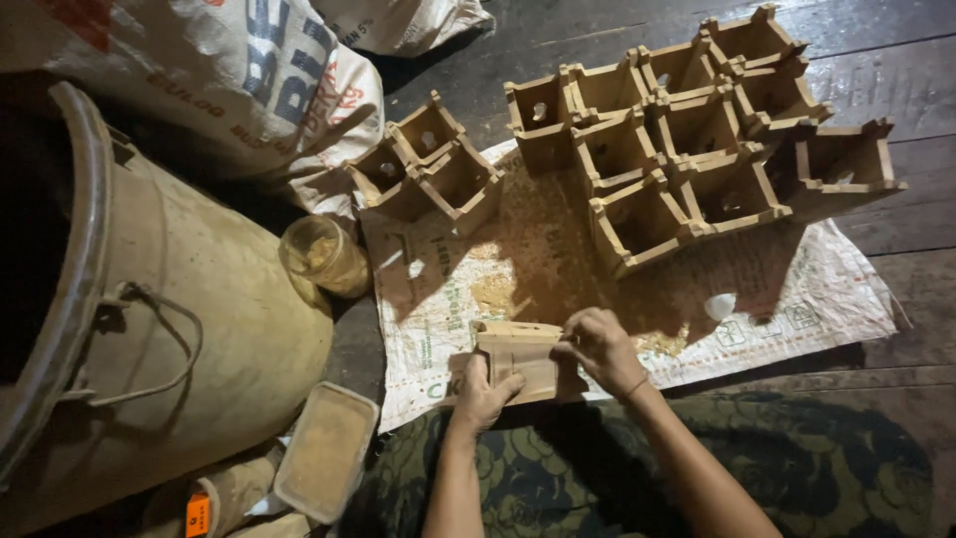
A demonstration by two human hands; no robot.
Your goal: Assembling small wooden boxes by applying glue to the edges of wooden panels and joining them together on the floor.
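Observation:
A small open wooden box (pixel 518 357) lies on its side on a woven plastic sack sheet (pixel 787 299) spread over the floor. My left hand (pixel 485 394) grips its near lower corner. My right hand (pixel 599 346) holds its right end, fingers curled over the edge. Sawdust-like crumbs (pixel 495 291) lie on the sheet just beyond the box.
Several similar wooden boxes stand in a cluster (pixel 687 149) at the back, with a few more (pixel 428 164) to the left. A large dirty bucket (pixel 149 319) with a wire handle, a glass jar (pixel 324 256), a plastic tub (pixel 327 450) and filled sacks (pixel 229 80) sit at left.

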